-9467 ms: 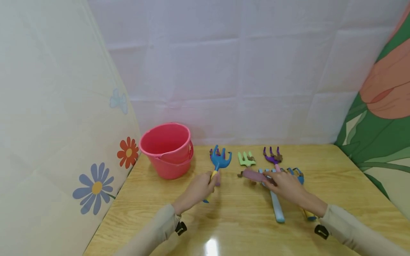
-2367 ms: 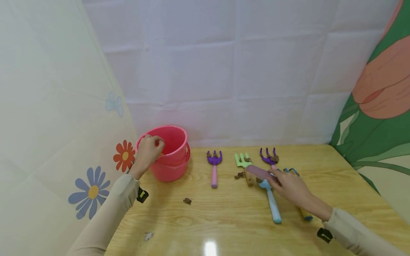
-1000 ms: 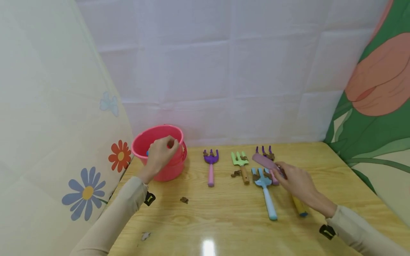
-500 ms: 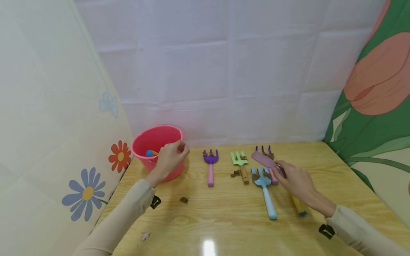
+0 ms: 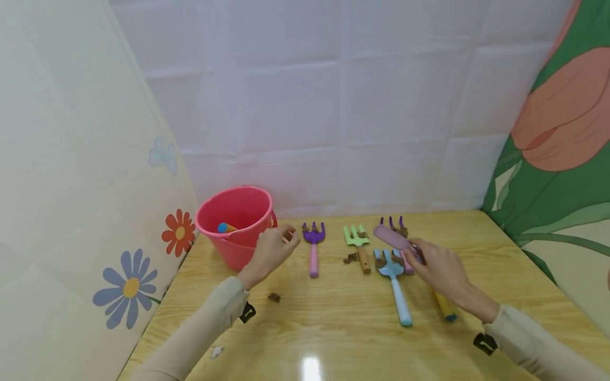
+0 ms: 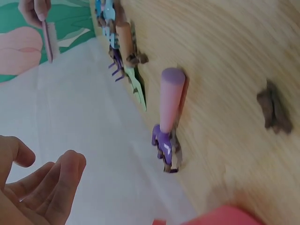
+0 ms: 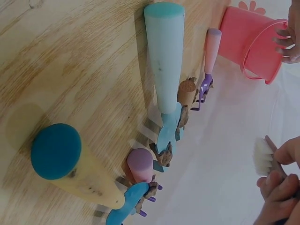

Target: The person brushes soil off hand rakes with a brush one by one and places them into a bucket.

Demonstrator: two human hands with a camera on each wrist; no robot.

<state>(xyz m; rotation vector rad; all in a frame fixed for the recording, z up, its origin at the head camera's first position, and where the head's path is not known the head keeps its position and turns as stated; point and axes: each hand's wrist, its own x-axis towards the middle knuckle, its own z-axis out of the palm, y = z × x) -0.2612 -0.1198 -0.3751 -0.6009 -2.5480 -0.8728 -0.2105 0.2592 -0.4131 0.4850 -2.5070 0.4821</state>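
My left hand (image 5: 274,247) holds nothing; its fingers are loosely bent in the air in front of the pink bucket's right side. Nearest to it on the table lies a purple hand rake (image 5: 313,248) with a pink handle and brown clumps on its tines. My right hand (image 5: 440,267) grips a brush (image 7: 266,154) with a mauve back and white bristles, above the right-hand tools. Inside the pink bucket (image 5: 238,251) leans a hand rake, of which only the blue-tipped yellow handle (image 5: 226,227) shows.
A green fork (image 5: 357,236) with a wooden handle, a light blue fork (image 5: 393,286), another purple rake (image 5: 393,223) and a yellow-handled blue rake (image 7: 86,173) lie to the right, several soiled. A brown clump (image 5: 274,297) and a pale scrap (image 5: 216,351) lie in front.
Earlier my left hand held the blue rake with the yellow handle; it is now in the bucket. My empty left hand has moved right, off the bucket. The right hand keeps the brush.
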